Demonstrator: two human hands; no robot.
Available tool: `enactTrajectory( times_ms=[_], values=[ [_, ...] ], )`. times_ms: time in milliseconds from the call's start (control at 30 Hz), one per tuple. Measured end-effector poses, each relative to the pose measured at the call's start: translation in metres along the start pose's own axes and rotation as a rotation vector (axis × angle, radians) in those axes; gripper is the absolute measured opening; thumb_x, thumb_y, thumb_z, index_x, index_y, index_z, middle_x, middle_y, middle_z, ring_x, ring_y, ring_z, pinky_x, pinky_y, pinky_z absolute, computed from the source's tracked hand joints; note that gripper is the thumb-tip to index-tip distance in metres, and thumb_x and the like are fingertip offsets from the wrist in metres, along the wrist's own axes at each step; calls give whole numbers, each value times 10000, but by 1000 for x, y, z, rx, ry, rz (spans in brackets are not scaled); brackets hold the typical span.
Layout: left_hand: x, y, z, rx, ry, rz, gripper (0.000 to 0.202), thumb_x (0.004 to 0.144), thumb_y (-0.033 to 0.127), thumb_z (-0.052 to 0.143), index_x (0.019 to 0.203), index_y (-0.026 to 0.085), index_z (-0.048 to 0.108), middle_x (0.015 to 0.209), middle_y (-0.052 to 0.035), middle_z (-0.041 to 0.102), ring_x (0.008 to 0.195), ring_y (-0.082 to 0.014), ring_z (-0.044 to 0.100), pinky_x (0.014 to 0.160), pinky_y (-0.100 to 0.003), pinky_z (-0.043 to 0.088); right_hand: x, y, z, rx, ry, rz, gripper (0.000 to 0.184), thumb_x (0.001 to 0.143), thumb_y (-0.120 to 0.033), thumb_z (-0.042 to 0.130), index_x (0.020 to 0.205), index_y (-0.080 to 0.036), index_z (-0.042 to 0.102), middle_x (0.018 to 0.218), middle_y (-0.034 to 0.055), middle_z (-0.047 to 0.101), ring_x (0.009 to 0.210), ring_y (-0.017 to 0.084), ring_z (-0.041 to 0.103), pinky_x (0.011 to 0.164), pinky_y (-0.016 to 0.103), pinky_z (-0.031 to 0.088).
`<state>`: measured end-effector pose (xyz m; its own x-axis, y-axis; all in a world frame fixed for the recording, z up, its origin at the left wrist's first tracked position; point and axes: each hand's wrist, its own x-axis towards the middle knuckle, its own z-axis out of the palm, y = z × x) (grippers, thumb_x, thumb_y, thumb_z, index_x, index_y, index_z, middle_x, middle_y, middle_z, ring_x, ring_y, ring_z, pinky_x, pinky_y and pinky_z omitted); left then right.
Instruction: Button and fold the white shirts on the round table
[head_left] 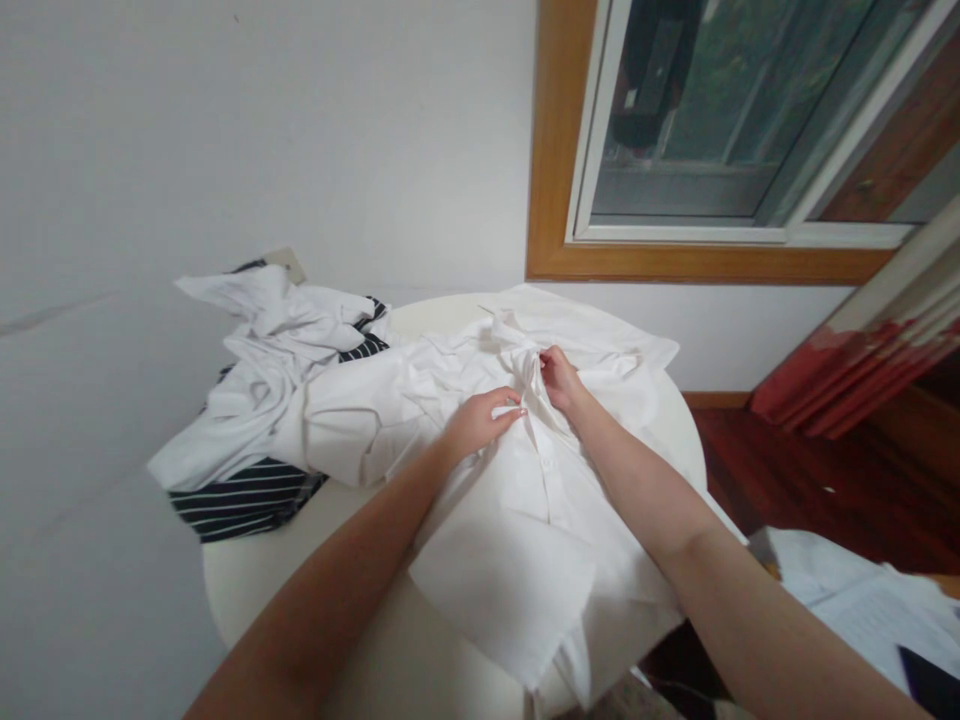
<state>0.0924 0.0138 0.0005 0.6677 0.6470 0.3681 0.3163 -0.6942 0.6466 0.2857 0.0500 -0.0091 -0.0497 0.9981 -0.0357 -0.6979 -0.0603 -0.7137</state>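
Far left: a pile (262,370) of crumpled white cloth lies on the left edge of the worktop (255,590), against the wall (225,150). A black-and-white striped garment (240,500) shows under the pile's near edge and again at its far side.

Worktop: round and pale, bare at the near left.

Left hand (484,420): the forearm comes in from the lower left and crosses the bare worktop. The hand rests on the shirt (525,540), near its upper middle. Grip: fingers (516,408) bent, tips pressed onto the shirt's front strip. The thumb is hidden beneath, so I cannot tell whether cloth is pinched.

Shirt: white, spread across the middle of the worktop, collar end away from the person. Its near end hangs over the near edge of the worktop. Its left sleeve touches the pile.

Right hand (559,378): just beside the left hand and slightly beyond it, almost touching. Grip: closed tight on a bunched fold of the shirt near the collar.

Right: a wood-framed window (712,110) is set in the wall above the worktop. Red cloth (847,370) hangs at the right over a dark wooden floor (787,480). White sheets (862,600) lie at the lower right, clear of the worktop.
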Motion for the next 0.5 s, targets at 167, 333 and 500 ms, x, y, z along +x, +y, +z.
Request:
enactTrajectory(
  times_ms=[167, 333, 500],
  values=[
    [-2, 6, 1, 106, 12, -20, 249, 864, 409, 523, 915, 209, 662, 867, 3, 700, 808, -156, 633, 773, -239, 453, 1, 2, -1, -4, -8, -4, 198, 613, -253, 554, 584, -223, 360, 477, -74, 406, 456, 91, 380, 462, 201, 351],
    [-3, 8, 3, 180, 20, -39, 247, 877, 378, 501, 944, 226, 684, 920, 0, 718, 847, -164, 646, 785, -235, 451, 0, 1, 0, -34, 18, 22, 153, 640, -256, 555, 630, -219, 407, 490, -79, 423, 456, 92, 394, 477, 207, 366],
    [-4, 11, 4, 256, 9, -39, 254, 882, 356, 486, 972, 238, 692, 947, -4, 726, 856, -173, 650, 747, -235, 445, -3, -1, 3, -65, 0, 31, 159, 669, -260, 558, 632, -223, 407, 476, -85, 404, 437, 91, 374, 472, 213, 365]
  ],
)
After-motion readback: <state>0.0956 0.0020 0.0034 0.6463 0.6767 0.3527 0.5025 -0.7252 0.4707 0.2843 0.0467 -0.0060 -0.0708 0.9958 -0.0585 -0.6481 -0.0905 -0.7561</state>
